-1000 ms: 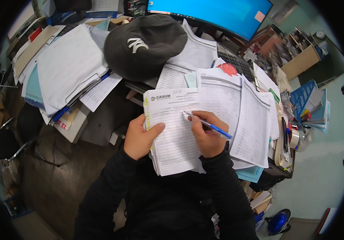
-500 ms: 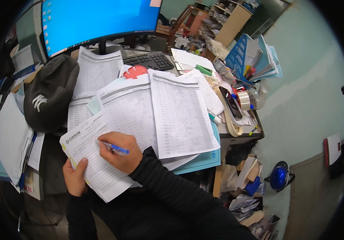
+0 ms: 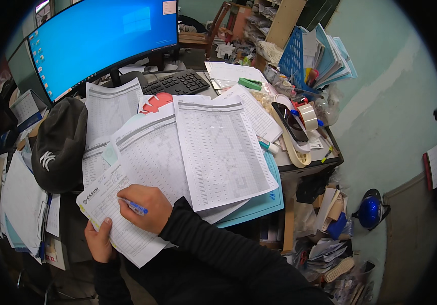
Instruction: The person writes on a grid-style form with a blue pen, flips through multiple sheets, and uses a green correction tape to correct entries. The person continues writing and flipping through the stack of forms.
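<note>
My right hand (image 3: 147, 207) is closed around a blue pen (image 3: 136, 207), its tip hidden by the fingers over a white lined form (image 3: 133, 239). The form hangs partly over the desk's front edge, tilted, with small yellow marks along its left side. At that left edge my left hand (image 3: 100, 241) grips the form, thumb on top and fingers underneath. Beyond lie printed table sheets (image 3: 223, 147), overlapping on a light blue folder (image 3: 256, 207).
A dark cap (image 3: 60, 145) sits left of the papers, beside a clipboard stack (image 3: 23, 203). Behind stand a monitor (image 3: 106, 40) and a black keyboard (image 3: 178, 83). A phone (image 3: 289, 122), a tape roll (image 3: 308, 117) and a blue file rack (image 3: 292, 56) crowd the right side.
The view has shifted, so the desk and monitor appear farther left. My right hand has moved slightly on the form, still holding the pen; the left hand keeps its grip.
</note>
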The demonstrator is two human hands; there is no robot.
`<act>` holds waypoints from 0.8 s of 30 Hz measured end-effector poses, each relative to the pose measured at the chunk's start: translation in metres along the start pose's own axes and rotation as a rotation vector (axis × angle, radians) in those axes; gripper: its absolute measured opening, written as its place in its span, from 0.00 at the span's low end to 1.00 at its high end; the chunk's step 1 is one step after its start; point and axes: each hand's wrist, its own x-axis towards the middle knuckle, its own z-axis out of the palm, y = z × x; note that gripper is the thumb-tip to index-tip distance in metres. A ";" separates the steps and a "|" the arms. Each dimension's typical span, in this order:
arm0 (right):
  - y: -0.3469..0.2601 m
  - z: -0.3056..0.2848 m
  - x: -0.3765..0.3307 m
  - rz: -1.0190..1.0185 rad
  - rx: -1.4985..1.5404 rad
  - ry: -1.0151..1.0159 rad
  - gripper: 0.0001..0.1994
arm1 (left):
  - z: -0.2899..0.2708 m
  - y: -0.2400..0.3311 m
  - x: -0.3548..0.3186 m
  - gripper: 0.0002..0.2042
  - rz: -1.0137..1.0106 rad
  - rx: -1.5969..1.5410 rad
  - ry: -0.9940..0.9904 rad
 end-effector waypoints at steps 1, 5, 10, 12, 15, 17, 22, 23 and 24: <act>0.000 0.000 0.001 0.001 0.002 -0.010 0.07 | 0.000 0.000 0.000 0.20 0.020 -0.012 -0.006; 0.004 0.008 0.002 -0.076 -0.038 0.042 0.08 | 0.003 0.006 -0.006 0.19 0.076 -0.040 0.028; -0.010 -0.006 0.002 0.187 -0.054 -0.027 0.08 | 0.010 0.008 -0.007 0.16 -0.014 0.000 0.003; -0.011 0.000 0.002 0.115 -0.087 -0.010 0.06 | 0.011 0.010 -0.010 0.15 -0.015 -0.110 -0.026; -0.011 0.002 0.001 0.140 -0.102 -0.059 0.06 | 0.013 0.013 -0.013 0.15 -0.032 -0.157 -0.039; -0.008 0.001 0.000 0.126 -0.118 -0.047 0.06 | 0.015 0.013 -0.013 0.15 -0.030 -0.168 -0.052; -0.004 0.001 -0.001 0.091 -0.154 -0.042 0.06 | 0.016 0.012 -0.013 0.14 -0.047 -0.144 -0.037; -0.004 0.003 0.001 0.091 -0.168 -0.046 0.06 | 0.015 0.016 -0.012 0.14 -0.043 -0.128 -0.033; -0.005 0.003 0.002 0.091 -0.182 -0.051 0.06 | 0.015 0.016 -0.012 0.14 -0.049 -0.115 -0.029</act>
